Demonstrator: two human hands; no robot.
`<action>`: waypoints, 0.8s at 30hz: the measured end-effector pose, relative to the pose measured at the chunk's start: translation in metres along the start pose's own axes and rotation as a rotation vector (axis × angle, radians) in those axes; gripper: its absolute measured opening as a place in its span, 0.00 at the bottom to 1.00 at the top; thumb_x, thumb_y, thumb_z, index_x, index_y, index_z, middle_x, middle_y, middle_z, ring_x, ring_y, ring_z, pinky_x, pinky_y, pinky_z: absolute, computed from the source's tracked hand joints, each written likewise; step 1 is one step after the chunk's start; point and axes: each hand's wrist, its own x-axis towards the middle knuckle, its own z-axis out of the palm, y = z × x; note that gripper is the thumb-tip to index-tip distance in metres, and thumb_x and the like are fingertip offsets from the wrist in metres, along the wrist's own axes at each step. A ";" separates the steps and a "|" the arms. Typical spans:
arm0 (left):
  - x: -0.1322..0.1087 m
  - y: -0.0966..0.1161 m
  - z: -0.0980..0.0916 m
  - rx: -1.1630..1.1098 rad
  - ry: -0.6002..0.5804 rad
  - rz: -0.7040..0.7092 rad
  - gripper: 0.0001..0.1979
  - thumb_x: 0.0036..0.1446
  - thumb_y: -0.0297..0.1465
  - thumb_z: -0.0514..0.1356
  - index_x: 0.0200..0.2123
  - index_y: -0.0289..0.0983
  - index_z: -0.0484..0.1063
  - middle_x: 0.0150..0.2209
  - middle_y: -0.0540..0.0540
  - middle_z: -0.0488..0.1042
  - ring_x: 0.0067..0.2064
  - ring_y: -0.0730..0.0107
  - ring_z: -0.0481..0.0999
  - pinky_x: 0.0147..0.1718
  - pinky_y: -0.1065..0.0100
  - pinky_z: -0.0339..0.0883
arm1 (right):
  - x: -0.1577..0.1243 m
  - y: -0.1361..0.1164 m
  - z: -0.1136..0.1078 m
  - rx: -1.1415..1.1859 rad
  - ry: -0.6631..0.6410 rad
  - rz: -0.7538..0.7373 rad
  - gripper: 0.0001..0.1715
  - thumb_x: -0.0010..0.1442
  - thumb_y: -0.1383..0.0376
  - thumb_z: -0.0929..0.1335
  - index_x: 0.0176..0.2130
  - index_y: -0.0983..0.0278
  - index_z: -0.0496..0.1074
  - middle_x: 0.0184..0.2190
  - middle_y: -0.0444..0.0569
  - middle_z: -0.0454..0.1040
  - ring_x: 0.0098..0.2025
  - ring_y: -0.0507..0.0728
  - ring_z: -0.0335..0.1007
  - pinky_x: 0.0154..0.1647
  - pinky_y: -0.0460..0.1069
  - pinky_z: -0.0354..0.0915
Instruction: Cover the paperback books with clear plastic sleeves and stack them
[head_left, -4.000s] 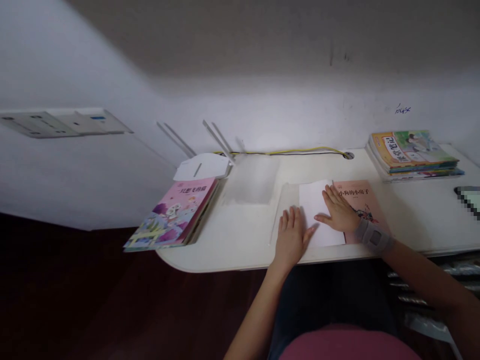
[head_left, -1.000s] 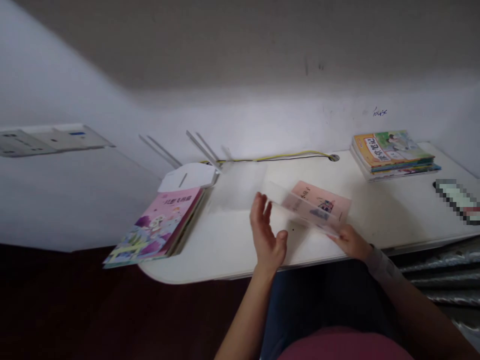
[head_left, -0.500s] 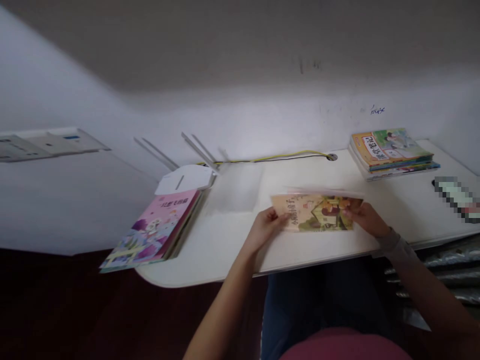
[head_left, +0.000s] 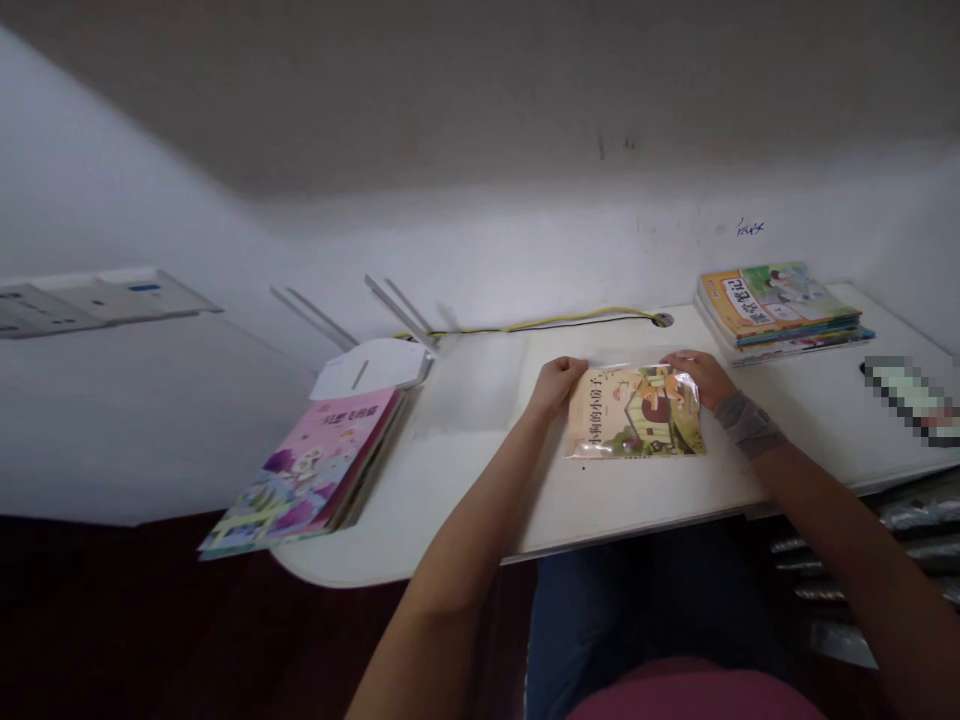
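Note:
A thin picture book [head_left: 636,415] with a cream cover, a drawn house and dark lettering is in front of me over the white desk. It sits within a shiny clear plastic sleeve [head_left: 626,356], whose far edge reaches past the book. My left hand [head_left: 561,383] pinches the sleeve by its far left corner, fingers closed. At the far right corner my right hand [head_left: 697,378] is closed on it, the thumb hidden from clear view. A greyish band wraps the right wrist.
On the desk's left lies a stack of picture books [head_left: 319,455], pink on top, beside a white router [head_left: 367,368] with antennas. A translucent sheet [head_left: 472,385] lies nearby. Another book stack [head_left: 780,305] is at the back right, near a phone [head_left: 911,400]. A yellow cable [head_left: 555,322] runs along the wall.
Both hands have moved from the book's sides to the far corners of the sleeve. The book now shows more squarely, under glossy plastic, and seems lower towards the desk.

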 end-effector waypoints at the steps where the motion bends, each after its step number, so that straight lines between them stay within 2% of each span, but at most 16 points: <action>1: 0.001 0.000 0.002 0.046 0.027 0.002 0.16 0.53 0.40 0.55 0.33 0.33 0.72 0.30 0.42 0.76 0.34 0.62 0.75 0.34 0.64 0.68 | 0.001 0.003 0.000 -0.060 0.013 -0.004 0.20 0.55 0.52 0.63 0.31 0.66 0.72 0.30 0.51 0.76 0.33 0.57 0.71 0.35 0.51 0.66; 3: -0.001 0.000 0.007 0.148 0.092 0.012 0.13 0.52 0.35 0.56 0.38 0.33 0.72 0.38 0.37 0.76 0.44 0.54 0.74 0.43 0.57 0.66 | 0.001 0.010 0.001 -0.198 0.055 -0.014 0.15 0.54 0.57 0.64 0.29 0.66 0.72 0.30 0.52 0.75 0.35 0.59 0.70 0.38 0.53 0.64; 4: -0.004 0.001 0.011 0.187 0.127 0.020 0.15 0.51 0.33 0.57 0.42 0.33 0.71 0.45 0.34 0.74 0.51 0.51 0.70 0.49 0.53 0.62 | 0.001 0.013 0.001 -0.269 0.077 -0.022 0.12 0.53 0.59 0.64 0.28 0.66 0.72 0.31 0.53 0.74 0.37 0.61 0.69 0.41 0.54 0.63; 7: -0.019 0.006 0.026 0.381 0.207 0.105 0.26 0.56 0.31 0.53 0.58 0.32 0.59 0.63 0.31 0.54 0.65 0.49 0.48 0.60 0.47 0.45 | 0.000 0.018 0.002 -0.452 0.117 -0.046 0.09 0.54 0.66 0.63 0.32 0.65 0.72 0.35 0.57 0.74 0.44 0.63 0.65 0.47 0.56 0.59; 9: -0.030 0.011 0.039 0.586 0.170 0.189 0.29 0.60 0.35 0.48 0.62 0.28 0.52 0.66 0.31 0.46 0.67 0.49 0.41 0.61 0.46 0.39 | -0.002 0.013 0.005 -0.531 0.131 -0.059 0.14 0.54 0.68 0.63 0.41 0.67 0.71 0.41 0.60 0.73 0.48 0.65 0.63 0.50 0.57 0.57; 11: -0.039 0.015 0.052 0.751 0.058 0.240 0.31 0.62 0.40 0.44 0.62 0.25 0.52 0.65 0.28 0.48 0.67 0.45 0.42 0.60 0.44 0.39 | -0.010 0.004 0.014 -0.665 0.160 -0.136 0.24 0.56 0.70 0.62 0.52 0.71 0.65 0.52 0.64 0.66 0.57 0.67 0.56 0.55 0.60 0.52; 13: -0.044 0.017 0.060 0.809 -0.032 0.240 0.32 0.62 0.42 0.43 0.62 0.25 0.53 0.64 0.28 0.51 0.66 0.43 0.44 0.60 0.43 0.40 | -0.023 -0.007 0.031 -0.851 0.131 -0.293 0.29 0.59 0.70 0.60 0.59 0.74 0.57 0.61 0.64 0.56 0.63 0.67 0.47 0.60 0.61 0.45; 14: -0.046 0.017 0.062 0.828 -0.057 0.235 0.31 0.62 0.41 0.43 0.62 0.25 0.53 0.64 0.28 0.51 0.66 0.43 0.44 0.60 0.43 0.41 | -0.031 -0.012 0.041 -0.926 0.072 -0.377 0.29 0.61 0.69 0.58 0.60 0.74 0.55 0.62 0.63 0.54 0.65 0.66 0.44 0.62 0.61 0.43; 15: -0.047 0.016 0.063 0.845 -0.071 0.232 0.30 0.62 0.39 0.44 0.62 0.27 0.52 0.64 0.30 0.50 0.66 0.43 0.44 0.60 0.43 0.41 | -0.039 -0.014 0.051 -0.954 -0.043 -0.447 0.29 0.63 0.66 0.57 0.61 0.74 0.55 0.62 0.62 0.56 0.64 0.64 0.46 0.62 0.60 0.43; 16: -0.048 0.015 0.062 0.859 -0.077 0.230 0.30 0.62 0.37 0.45 0.63 0.28 0.51 0.65 0.31 0.49 0.66 0.43 0.44 0.60 0.43 0.42 | -0.046 -0.016 0.059 -0.952 -0.137 -0.476 0.29 0.64 0.64 0.56 0.61 0.73 0.55 0.61 0.61 0.58 0.64 0.62 0.49 0.62 0.58 0.45; 18: -0.049 0.013 0.059 0.869 -0.076 0.231 0.29 0.61 0.36 0.45 0.63 0.29 0.51 0.65 0.33 0.48 0.66 0.44 0.45 0.60 0.45 0.43 | -0.056 -0.013 0.068 -0.946 -0.234 -0.498 0.31 0.66 0.59 0.53 0.62 0.74 0.54 0.62 0.60 0.57 0.64 0.60 0.49 0.63 0.56 0.46; 21: -0.052 0.011 0.055 0.841 -0.023 0.231 0.29 0.63 0.39 0.41 0.63 0.30 0.53 0.65 0.34 0.52 0.65 0.45 0.48 0.60 0.45 0.44 | -0.053 -0.001 0.058 -0.989 -0.269 -0.513 0.35 0.65 0.52 0.54 0.61 0.73 0.57 0.62 0.60 0.56 0.65 0.63 0.48 0.62 0.58 0.47; 24: -0.055 0.011 0.056 0.812 0.037 0.199 0.30 0.63 0.41 0.41 0.62 0.28 0.54 0.64 0.32 0.53 0.65 0.44 0.48 0.59 0.46 0.45 | -0.039 0.012 0.035 -1.049 -0.217 -0.448 0.33 0.64 0.53 0.56 0.61 0.71 0.58 0.62 0.60 0.56 0.64 0.65 0.50 0.61 0.60 0.48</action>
